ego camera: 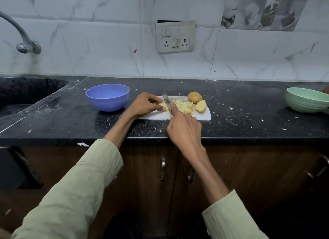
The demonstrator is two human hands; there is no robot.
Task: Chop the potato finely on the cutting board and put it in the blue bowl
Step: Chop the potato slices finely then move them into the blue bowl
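Observation:
A white cutting board (203, 116) lies on the black counter. My left hand (145, 105) grips a pale potato piece (164, 106) at the board's left end. My right hand (185, 130) holds a knife (166, 98), index finger along its spine, with the blade against that piece. A heap of finely chopped potato (183, 106) lies just right of the blade. Further right are a whole potato (195, 97) and a halved one (201, 106), cut face up. The blue bowl (107, 97) stands left of the board and looks empty.
A sink (26, 94) with a tap (21, 37) sits at the far left. Green bowls (308, 100) are stacked at the right edge. A switch and socket plate (175, 37) is on the tiled wall. Small scraps dot the counter (249, 128); cabinet doors hang below.

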